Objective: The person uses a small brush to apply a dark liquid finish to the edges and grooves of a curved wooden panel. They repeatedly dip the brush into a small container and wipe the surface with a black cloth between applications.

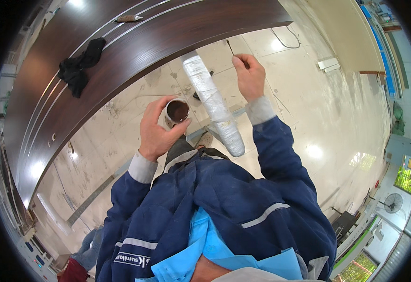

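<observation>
My left hand (154, 129) is wrapped round a small white-rimmed cup (177, 111) that holds dark brown liquid. Out to the right, my right hand (251, 77) pinches a thin stick with a dark tip, like a fine brush (229, 47), which points up and away from me. The cup and the brush are well apart. Beyond both hands lies a long dark brown wood-look panel (168, 44) with thin silvery lines along it. Neither hand touches the panel.
A plastic-wrapped support (211, 101) stands between my hands, under the panel's edge. On the panel lie a black cloth (81, 66) and a small brown tube (128, 19). A cable (288, 43) lies on the tiled floor. Part of another person (81, 263) shows at lower left.
</observation>
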